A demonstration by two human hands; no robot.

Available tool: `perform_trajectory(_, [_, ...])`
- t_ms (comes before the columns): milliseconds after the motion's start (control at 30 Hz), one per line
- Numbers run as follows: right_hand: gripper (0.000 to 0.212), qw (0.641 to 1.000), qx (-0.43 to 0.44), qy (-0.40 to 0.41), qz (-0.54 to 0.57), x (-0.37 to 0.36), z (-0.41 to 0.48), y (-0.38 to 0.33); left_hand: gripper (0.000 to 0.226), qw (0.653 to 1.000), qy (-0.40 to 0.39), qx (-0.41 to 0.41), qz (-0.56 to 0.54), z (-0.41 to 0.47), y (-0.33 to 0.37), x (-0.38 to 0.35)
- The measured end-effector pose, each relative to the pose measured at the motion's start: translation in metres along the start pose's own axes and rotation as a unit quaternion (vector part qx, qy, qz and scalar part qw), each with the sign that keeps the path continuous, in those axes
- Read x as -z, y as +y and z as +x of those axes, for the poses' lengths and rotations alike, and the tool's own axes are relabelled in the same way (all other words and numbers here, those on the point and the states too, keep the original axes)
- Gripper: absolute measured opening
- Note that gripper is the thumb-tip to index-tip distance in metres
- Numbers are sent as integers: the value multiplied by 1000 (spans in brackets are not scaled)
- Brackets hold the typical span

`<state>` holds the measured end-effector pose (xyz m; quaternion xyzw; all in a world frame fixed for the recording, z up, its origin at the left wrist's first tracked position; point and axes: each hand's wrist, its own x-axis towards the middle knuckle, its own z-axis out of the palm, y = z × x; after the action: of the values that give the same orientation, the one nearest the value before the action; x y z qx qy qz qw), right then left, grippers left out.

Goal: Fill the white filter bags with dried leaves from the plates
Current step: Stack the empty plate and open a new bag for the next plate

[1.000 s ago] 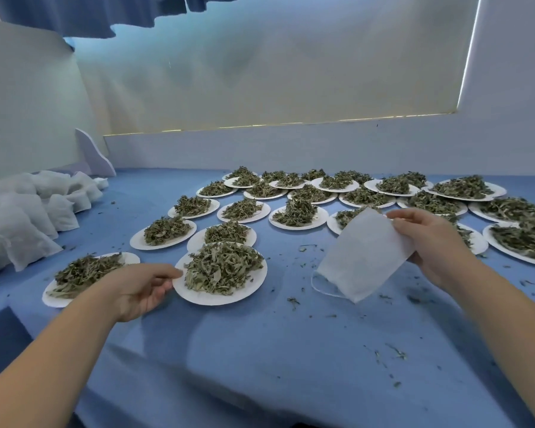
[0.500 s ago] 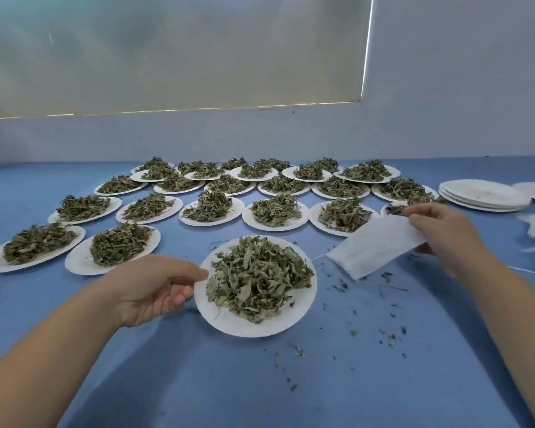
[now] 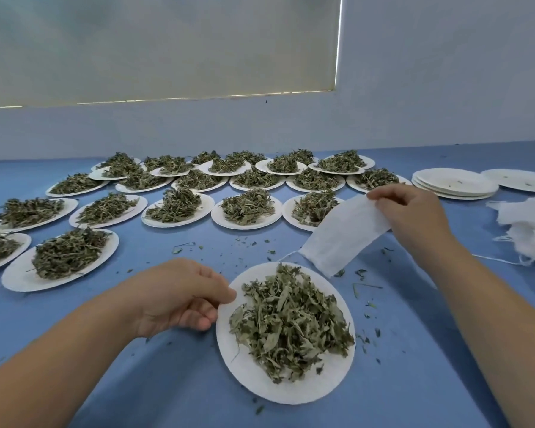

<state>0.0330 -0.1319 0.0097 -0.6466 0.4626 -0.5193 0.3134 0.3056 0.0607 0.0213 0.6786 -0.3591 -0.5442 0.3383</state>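
Pinching the left rim of the plate (image 3: 260, 387), the left hand (image 3: 179, 299) lay nearest its leaves (image 3: 288, 322), while the right hand (image 3: 414, 214) pinched the filter bag (image 3: 340, 239), slanting just beyond the plate's far-right edge.

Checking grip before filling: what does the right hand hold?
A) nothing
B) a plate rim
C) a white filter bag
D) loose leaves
C: the right hand pinches the white filter bag by its top edge; the left hand grips the plate.
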Motion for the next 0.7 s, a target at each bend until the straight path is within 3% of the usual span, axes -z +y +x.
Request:
perform_trajectory(400, [31,995,52,-53,73,-8,-13,-38,24,979,50,-52,193,4,16,16])
perform_trajectory(533, [41,986,98,-100,87,-20,-14,-66,25,970,71,-137,190,11,31,24])
perform_trajectory(700, [47,972,156,-158,81,-46,-16,-103,63,925,176,-273,198,31,48,17])
